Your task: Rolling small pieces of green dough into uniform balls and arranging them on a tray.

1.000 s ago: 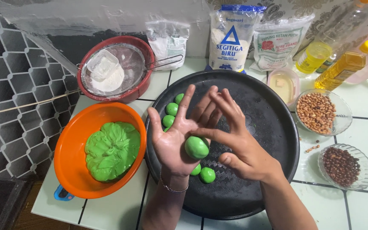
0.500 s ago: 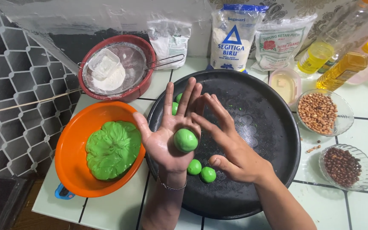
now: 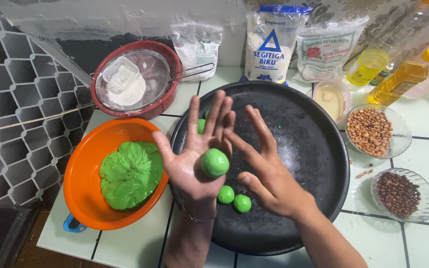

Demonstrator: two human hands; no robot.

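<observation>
While smooth green dough (image 3: 131, 173) fills orange bowl (image 3: 83, 198) left of black tray (image 3: 319, 164) — left hand (image 3: 194, 154) flat-open w/ round dough ball (image 3: 214, 163); right hand (image 3: 269, 173) open beside.

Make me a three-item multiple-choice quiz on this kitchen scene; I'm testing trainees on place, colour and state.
1. Where is the round green dough ball?
A. on the open left hand
B. in the red bowl
C. on the tiles

2. What colour is the plastic bowl holding the green dough mass?
A. blue
B. orange
C. white

3. How is the right hand?
A. fisted
B. gripping a bottle
C. open, fingers spread

Answers: 1 A, the ball rests on the palm; 2 B, its rim is orange; 3 C, the fingers are apart, beside the ball.
</observation>
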